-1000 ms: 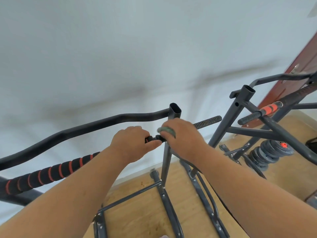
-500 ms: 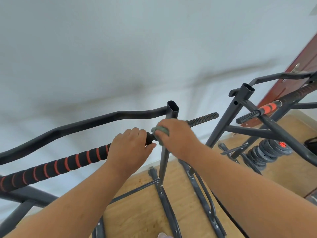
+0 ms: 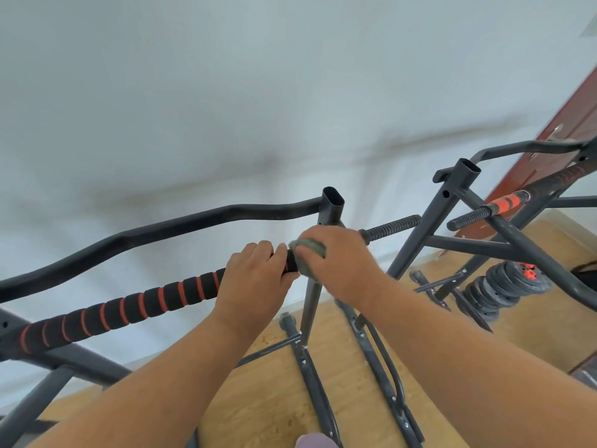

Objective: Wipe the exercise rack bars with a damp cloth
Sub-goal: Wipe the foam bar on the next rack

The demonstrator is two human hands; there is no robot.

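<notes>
No lettering, label, brand mark or number can be read anywhere here. The red bands on the foam grip are plain stripes, not writing. The red hub on the weight plates, to the right of the grip, is too small and blurred to show any figure.
</notes>
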